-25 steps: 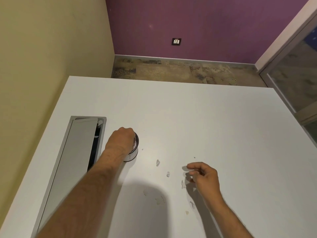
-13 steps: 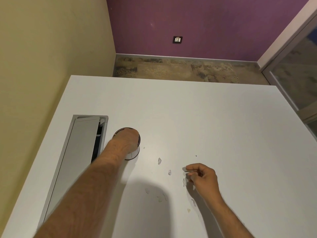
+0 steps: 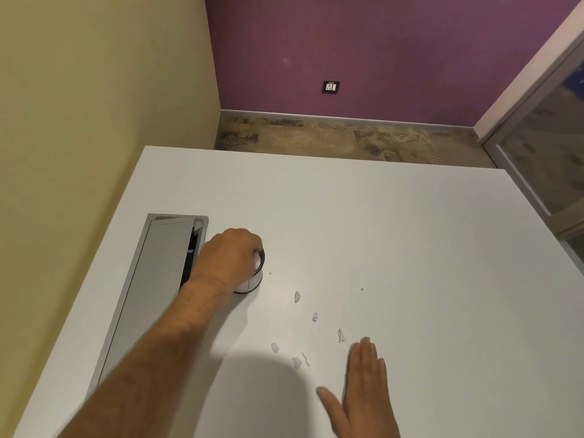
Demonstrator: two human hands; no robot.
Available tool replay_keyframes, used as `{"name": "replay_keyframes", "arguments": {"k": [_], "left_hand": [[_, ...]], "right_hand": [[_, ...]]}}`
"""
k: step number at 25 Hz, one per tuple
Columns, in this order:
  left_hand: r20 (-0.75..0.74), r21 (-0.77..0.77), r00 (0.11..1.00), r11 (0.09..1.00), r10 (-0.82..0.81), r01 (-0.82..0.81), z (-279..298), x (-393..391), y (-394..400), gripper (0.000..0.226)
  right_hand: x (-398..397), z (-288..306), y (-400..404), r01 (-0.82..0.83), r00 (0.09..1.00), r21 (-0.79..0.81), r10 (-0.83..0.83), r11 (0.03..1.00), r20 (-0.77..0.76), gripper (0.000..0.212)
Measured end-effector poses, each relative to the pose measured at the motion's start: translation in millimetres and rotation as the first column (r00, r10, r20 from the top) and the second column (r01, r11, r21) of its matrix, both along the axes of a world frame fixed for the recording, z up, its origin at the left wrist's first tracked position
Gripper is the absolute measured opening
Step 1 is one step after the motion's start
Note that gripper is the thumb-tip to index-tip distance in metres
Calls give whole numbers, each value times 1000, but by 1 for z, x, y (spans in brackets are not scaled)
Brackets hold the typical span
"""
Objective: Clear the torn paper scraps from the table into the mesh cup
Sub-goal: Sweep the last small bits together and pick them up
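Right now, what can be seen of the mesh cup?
The mesh cup is small, round and dark-rimmed, standing upright on the white table, just right of the grey cable hatch. Its wall looks pale, seemingly from white paper inside. The left hand is bunched over its mouth, hiding most of it, with white paper showing at the fingertips. Its mesh texture is too small to confirm.

Mesh cup (image 3: 254, 281) sat centre-left on table (image 3: 379, 232), right of cable tray (image 3: 164, 273); paper scraps (image 3: 297, 296) scattered lower right of cup.

Purple back wall (image 3: 379, 52) with a socket plate (image 3: 330, 87), yellow side wall (image 3: 94, 105), mottled floor (image 3: 331, 140), perhaps a glass door (image 3: 543, 147).
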State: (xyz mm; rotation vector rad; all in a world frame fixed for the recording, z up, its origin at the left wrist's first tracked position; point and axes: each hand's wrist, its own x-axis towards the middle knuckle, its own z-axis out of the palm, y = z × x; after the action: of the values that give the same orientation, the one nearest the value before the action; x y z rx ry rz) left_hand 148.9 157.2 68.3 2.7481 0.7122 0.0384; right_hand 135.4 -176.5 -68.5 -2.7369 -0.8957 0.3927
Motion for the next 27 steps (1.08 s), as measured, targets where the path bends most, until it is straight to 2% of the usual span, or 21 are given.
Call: {"name": "replay_keyframes", "arguments": {"k": [1, 3, 4, 5, 6, 7, 8, 10, 11, 14, 17, 23, 27], "left_hand": [[160, -40, 984, 997, 79, -73, 2, -14, 1, 18], [419, -192, 861, 955, 289, -227, -6, -50, -1, 23], [443, -221, 829, 938, 341, -267, -15, -72, -7, 27], [435, -174, 844, 949, 314, -263, -24, -90, -16, 28], [374, -29, 902, 975, 214, -220, -40, -105, -27, 30], [249, 75, 963, 989, 103, -125, -59, -118, -40, 41], [70, 25, 996, 998, 53, -55, -72, -125, -51, 59], [-188, -160, 971, 971, 147, -178, -96, -133, -66, 105], [-237, -168, 958, 964, 164, -207, -107, -136, -74, 114], [-196, -122, 975, 984, 103, -129, -129, -138, -93, 109], [-132, -146, 988, 988, -78, 59, -133, -129, -106, 104], [12, -154, 942, 930, -336, 334, -129, -113, -112, 70], [85, -166, 898, 883, -432, 440, -133, -106, -113, 66]], "right_hand": [[-5, -3, 3, -15, 999, -61, 17, 998, 34, 102], [-6, -4, 14, -13, 997, -113, 22, 994, 74, 109], [-3, -5, 22, -31, 997, -119, 40, 992, 73, 111], [3, -5, 30, -55, 995, -118, 64, 992, 72, 114], [10, -4, 39, -78, 994, -119, 86, 990, 62, 116], [18, -2, 49, -102, 993, -126, 109, 987, 50, 118], [25, 0, 58, -132, 989, -135, 139, 982, 44, 121], [36, 2, 76, -219, 973, -148, 227, 965, 43, 123], [40, 2, 83, -268, 960, -152, 277, 951, 38, 121], [48, 1, 95, -422, 903, -128, 429, 898, 35, 108], [61, 0, 101, -550, 829, -118, 558, 826, 38, 96], [102, 13, 135, -574, 818, -46, 575, 818, 18, 70], [116, 16, 168, -660, 750, -93, 660, 746, -25, 68]]}}
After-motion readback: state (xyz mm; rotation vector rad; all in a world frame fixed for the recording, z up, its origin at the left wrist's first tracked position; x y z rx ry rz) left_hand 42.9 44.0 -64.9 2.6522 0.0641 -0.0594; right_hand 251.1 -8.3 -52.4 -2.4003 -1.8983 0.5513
